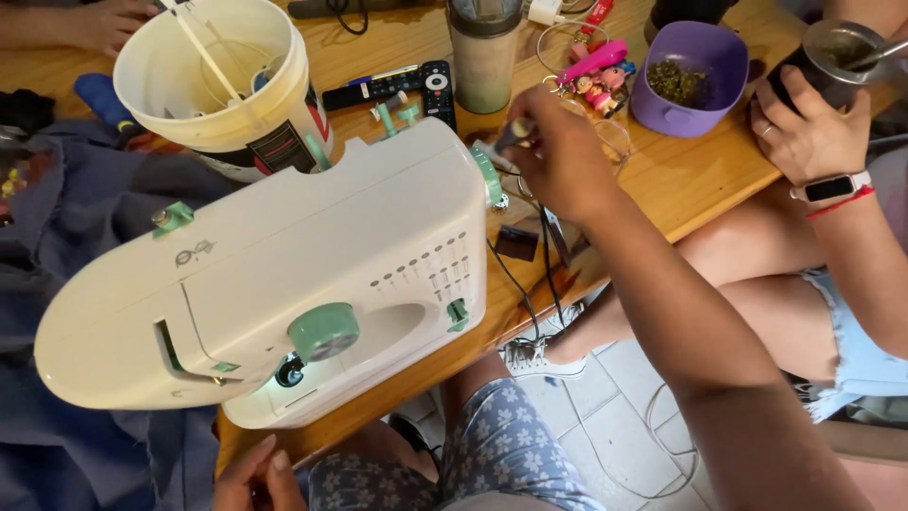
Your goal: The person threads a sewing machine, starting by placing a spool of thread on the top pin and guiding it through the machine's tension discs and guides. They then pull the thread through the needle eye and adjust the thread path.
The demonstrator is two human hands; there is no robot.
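Right hand (558, 161) at the white plastic sewing machine with pale green knobs (284, 274).
Its fingers pinched a small dark object (515, 131) beside the machine's handwheel end; left hand (255, 478) lay loosely curled, empty, below the wooden table (700, 170).

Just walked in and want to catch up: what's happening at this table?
A person sits at a wooden table behind a white sewing machine. Their right hand reaches past the machine's handwheel end, pinching a small dark object I can't identify. Their left hand rests low by their lap, holding nothing visible. A second person's hand grips a metal cup beside a purple bowl.
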